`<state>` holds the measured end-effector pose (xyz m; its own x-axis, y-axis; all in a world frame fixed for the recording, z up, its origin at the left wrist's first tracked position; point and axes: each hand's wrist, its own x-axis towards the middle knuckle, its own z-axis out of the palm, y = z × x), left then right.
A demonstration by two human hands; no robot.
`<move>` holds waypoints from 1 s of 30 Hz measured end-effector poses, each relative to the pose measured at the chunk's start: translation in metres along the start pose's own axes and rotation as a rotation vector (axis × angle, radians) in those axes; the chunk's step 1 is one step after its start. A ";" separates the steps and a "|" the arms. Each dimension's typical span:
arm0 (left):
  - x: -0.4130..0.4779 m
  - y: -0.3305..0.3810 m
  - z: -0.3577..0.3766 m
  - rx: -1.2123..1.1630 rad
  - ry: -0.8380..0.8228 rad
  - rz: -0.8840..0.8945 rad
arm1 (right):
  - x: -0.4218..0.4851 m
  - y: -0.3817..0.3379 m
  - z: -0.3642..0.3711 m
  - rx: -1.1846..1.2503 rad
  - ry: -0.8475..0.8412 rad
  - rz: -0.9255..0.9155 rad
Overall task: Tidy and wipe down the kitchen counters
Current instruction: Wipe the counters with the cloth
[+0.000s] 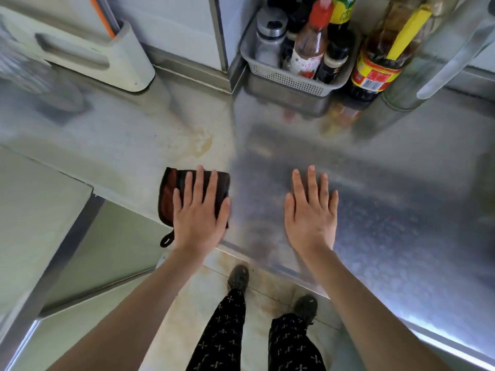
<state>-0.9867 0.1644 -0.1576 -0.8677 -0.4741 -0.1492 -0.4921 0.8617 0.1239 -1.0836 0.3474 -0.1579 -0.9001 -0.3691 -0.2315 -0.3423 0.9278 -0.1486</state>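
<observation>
A dark folded cloth (171, 194) with a red stripe and a hanging loop lies near the front edge of the steel counter (375, 183). My left hand (199, 212) lies flat on top of it, fingers spread, pressing it down. My right hand (310, 210) rests flat on the bare steel to the right, fingers apart, holding nothing. A yellowish stain (201, 144) marks the counter just beyond the cloth.
A grey perforated basket (289, 79) of sauce bottles stands at the back, with a large red-labelled bottle (377, 62) and a clear glass jug (434, 57) to its right. A white holder (107, 57) sits at the back left. My feet show below the counter edge.
</observation>
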 end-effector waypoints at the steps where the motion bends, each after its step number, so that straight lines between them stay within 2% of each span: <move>1: 0.006 -0.012 -0.003 -0.003 0.004 -0.061 | 0.000 0.000 0.000 -0.012 0.002 0.001; 4: 0.000 -0.009 -0.001 -0.003 0.008 -0.081 | 0.001 0.000 0.000 -0.032 0.005 0.009; 7: -0.031 0.023 0.006 0.036 -0.026 0.204 | 0.000 0.000 0.000 -0.031 0.020 0.007; 9: -0.034 0.024 0.006 0.051 -0.061 0.428 | 0.000 -0.001 -0.001 -0.025 0.026 0.007; 10: -0.023 0.017 0.004 0.052 -0.058 0.479 | 0.000 -0.001 -0.001 -0.021 0.024 0.006; 12: 0.009 -0.001 -0.001 0.050 -0.035 0.430 | 0.000 -0.001 -0.001 -0.015 0.022 0.008; 15: 0.060 -0.022 -0.014 -0.010 -0.023 0.142 | 0.000 0.000 0.000 -0.023 0.036 0.017; 17: 0.072 -0.016 -0.014 -0.052 0.000 0.020 | 0.000 0.000 0.001 -0.030 0.035 0.023; 19: 0.061 0.001 -0.010 -0.040 0.011 0.082 | 0.001 0.000 0.002 -0.032 0.042 0.020; 22: 0.027 0.020 0.000 0.023 0.001 0.439 | 0.000 0.001 0.003 -0.029 0.048 0.024; 24: 0.032 0.016 0.000 0.025 -0.009 0.542 | 0.000 0.001 0.003 -0.031 0.058 0.022; 26: 0.060 0.009 -0.003 0.039 0.020 0.509 | 0.001 0.002 0.003 -0.034 0.068 0.027; 30: 0.120 0.004 -0.011 0.000 0.058 0.181 | 0.001 0.001 0.005 -0.051 0.074 0.033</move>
<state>-1.0939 0.1093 -0.1639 -0.9447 -0.3209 -0.0675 -0.3275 0.9338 0.1438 -1.0838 0.3481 -0.1630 -0.9279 -0.3350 -0.1637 -0.3235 0.9416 -0.0929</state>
